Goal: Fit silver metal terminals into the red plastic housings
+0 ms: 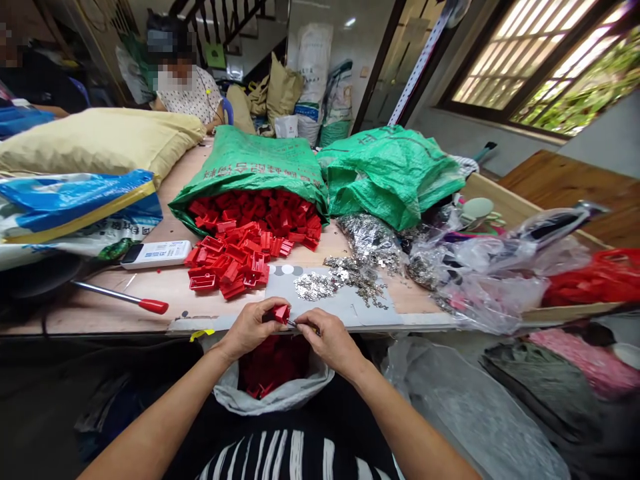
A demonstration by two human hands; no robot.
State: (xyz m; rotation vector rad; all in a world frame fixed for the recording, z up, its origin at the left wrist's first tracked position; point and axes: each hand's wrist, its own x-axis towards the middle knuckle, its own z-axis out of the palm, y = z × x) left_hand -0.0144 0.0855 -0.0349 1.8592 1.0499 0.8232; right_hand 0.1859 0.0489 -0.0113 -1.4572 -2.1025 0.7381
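Observation:
Between the fingers of my left hand (250, 328) is a small red plastic part (282, 313), held at the table's front edge. My right hand (327, 337) is closed around a thin metal piece (292, 323) whose tip meets the red part; its kind is too small to make out. Beneath both hands, a white sack (300, 397) on my lap holds more red parts (273, 367). Just beyond my hands lie a pile of shiny metal pieces (316, 285) and a pile of darker metal pieces (357, 275). Loose red plastic parts (233, 263) spill from a green sack (265, 160).
A red-handled lever (153, 306) juts out at left, near a white box-like device (160, 254). Another green sack (390, 173), clear plastic bags (495, 267) and a wooden-edged tray (575, 312) stand at right. A person (187, 90) sits across the table behind sacks.

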